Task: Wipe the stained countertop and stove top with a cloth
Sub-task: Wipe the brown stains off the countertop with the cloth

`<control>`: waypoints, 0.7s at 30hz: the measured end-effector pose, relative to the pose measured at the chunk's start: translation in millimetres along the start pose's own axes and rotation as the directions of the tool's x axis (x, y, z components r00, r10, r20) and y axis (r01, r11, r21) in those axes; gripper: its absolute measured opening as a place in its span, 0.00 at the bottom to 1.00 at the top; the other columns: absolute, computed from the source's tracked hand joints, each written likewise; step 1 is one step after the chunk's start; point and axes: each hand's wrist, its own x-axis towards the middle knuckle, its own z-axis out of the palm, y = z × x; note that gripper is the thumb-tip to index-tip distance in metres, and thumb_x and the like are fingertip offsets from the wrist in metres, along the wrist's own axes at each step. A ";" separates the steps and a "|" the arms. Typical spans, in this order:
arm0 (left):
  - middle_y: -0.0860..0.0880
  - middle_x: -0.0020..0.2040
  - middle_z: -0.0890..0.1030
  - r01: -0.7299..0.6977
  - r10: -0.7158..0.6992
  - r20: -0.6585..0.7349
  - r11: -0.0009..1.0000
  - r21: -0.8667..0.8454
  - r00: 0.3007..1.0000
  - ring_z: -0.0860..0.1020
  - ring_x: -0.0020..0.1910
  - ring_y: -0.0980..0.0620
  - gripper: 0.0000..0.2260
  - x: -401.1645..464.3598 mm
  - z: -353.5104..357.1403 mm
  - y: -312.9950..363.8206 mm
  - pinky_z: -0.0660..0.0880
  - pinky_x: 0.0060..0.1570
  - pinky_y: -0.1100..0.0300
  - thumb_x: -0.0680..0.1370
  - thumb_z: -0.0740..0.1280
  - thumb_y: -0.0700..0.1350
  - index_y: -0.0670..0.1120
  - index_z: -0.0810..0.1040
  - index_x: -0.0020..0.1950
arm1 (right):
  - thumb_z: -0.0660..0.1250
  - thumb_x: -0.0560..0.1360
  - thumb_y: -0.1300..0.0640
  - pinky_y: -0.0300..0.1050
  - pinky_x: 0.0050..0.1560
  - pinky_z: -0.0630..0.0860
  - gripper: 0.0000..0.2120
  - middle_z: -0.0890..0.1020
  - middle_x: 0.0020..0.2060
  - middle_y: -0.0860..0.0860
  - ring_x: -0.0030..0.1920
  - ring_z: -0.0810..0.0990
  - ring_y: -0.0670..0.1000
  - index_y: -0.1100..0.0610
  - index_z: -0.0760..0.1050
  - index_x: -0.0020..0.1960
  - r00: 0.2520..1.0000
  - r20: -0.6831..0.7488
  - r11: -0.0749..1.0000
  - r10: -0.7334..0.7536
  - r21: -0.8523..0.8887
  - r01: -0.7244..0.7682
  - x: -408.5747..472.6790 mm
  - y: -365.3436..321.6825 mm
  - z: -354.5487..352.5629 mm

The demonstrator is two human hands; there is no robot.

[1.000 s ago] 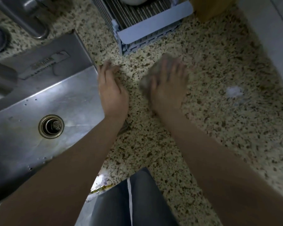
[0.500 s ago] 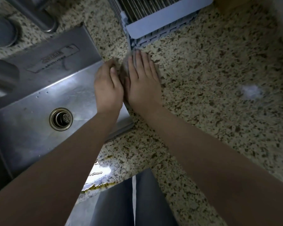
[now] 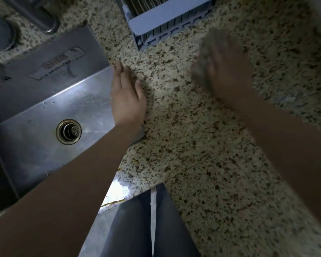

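Note:
A speckled beige granite countertop [image 3: 183,138] fills the middle and right of the head view. My right hand [image 3: 228,75] lies flat and blurred on a crumpled grey cloth [image 3: 202,65], pressing it onto the counter right of centre. My left hand [image 3: 127,95] rests palm down on the counter at the sink's right rim, fingers slightly apart, holding nothing. The stove top is not in view.
A steel sink [image 3: 41,123] with a round drain [image 3: 69,131] lies at the left, a tap base [image 3: 44,17] behind it. A grey dish rack [image 3: 167,21] stands at the back. The counter's front edge [image 3: 137,193] runs just before my grey-trousered legs.
My right hand has swept the cloth to the right, away from my left hand and the sink rim. My left hand stays at the sink's edge.

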 end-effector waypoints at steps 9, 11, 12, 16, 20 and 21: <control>0.43 0.81 0.60 -0.221 0.215 0.058 0.965 0.140 0.975 0.51 0.82 0.42 0.21 -21.5 26.9 65.1 0.47 0.81 0.46 0.83 0.55 0.46 0.39 0.67 0.74 | 0.47 0.87 0.48 0.62 0.79 0.58 0.27 0.62 0.81 0.60 0.81 0.58 0.61 0.57 0.59 0.82 0.976 0.079 0.974 -0.205 0.113 0.195 -97.8 -71.2 -6.0; 0.46 0.79 0.65 -0.272 0.267 0.065 0.958 0.091 0.962 0.55 0.81 0.43 0.18 -23.9 33.5 76.7 0.47 0.81 0.48 0.84 0.55 0.44 0.42 0.70 0.73 | 0.48 0.84 0.45 0.64 0.75 0.63 0.30 0.65 0.78 0.63 0.79 0.62 0.64 0.59 0.60 0.81 0.969 0.106 0.971 -0.225 0.107 0.214 -71.6 -21.2 -11.0; 0.46 0.78 0.67 -0.288 0.285 0.061 0.956 0.057 0.957 0.57 0.81 0.44 0.18 -21.3 32.7 76.9 0.48 0.81 0.48 0.84 0.56 0.43 0.43 0.71 0.73 | 0.48 0.81 0.43 0.64 0.74 0.65 0.33 0.67 0.76 0.64 0.76 0.65 0.66 0.61 0.61 0.79 0.992 0.093 0.992 -0.091 0.099 0.081 -53.2 5.1 -14.7; 0.48 0.76 0.70 -0.420 0.414 0.159 0.907 0.007 0.896 0.61 0.79 0.46 0.20 -7.5 24.6 62.2 0.53 0.80 0.45 0.81 0.56 0.39 0.44 0.74 0.72 | 0.42 0.85 0.43 0.57 0.81 0.52 0.31 0.57 0.82 0.59 0.81 0.56 0.60 0.56 0.53 0.84 0.938 0.039 0.938 0.345 0.012 -0.346 -12.8 104.5 -28.9; 0.45 0.77 0.69 -0.467 0.445 0.243 0.883 0.040 0.862 0.62 0.79 0.43 0.20 2.8 30.5 53.0 0.56 0.79 0.44 0.83 0.54 0.45 0.43 0.73 0.72 | 0.44 0.86 0.45 0.61 0.80 0.53 0.29 0.58 0.82 0.57 0.82 0.55 0.60 0.55 0.54 0.83 0.910 -0.035 0.910 0.414 -0.015 -0.415 -45.9 45.0 -4.9; 0.44 0.76 0.70 -0.461 0.432 0.251 0.885 0.068 0.866 0.63 0.78 0.42 0.20 3.5 32.5 53.9 0.58 0.78 0.44 0.84 0.54 0.47 0.43 0.74 0.72 | 0.44 0.86 0.45 0.61 0.80 0.54 0.28 0.58 0.82 0.57 0.82 0.55 0.60 0.55 0.54 0.83 0.952 -0.021 0.952 0.305 -0.029 -0.305 -64.7 25.1 0.0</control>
